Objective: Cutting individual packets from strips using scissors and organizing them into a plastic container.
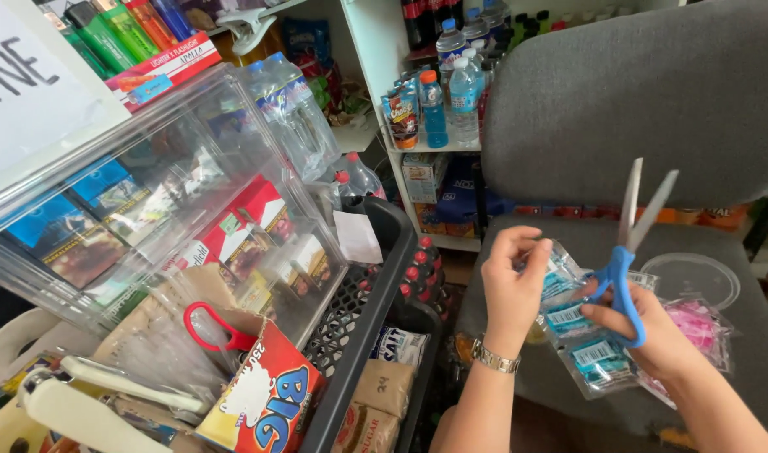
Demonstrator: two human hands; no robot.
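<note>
Scissors with blue plastic handles are gripped in the right hand, blades apart and pointing to twelve o'clock. A strip of clear plastic sachets with blue labels is pinched at its top by the left hand, at nine o'clock of the scissors, above a grey fabric chair seat.

Both forearms reach in from the lower edge, bare, angled up and toward each other. Left hand raised, back of hand to camera, fingers curled inward and pinched closed at the tips; a metal watch band sits on the wrist just below. Right hand lower, fingers folded shut, thumb side turned toward the left.
</note>
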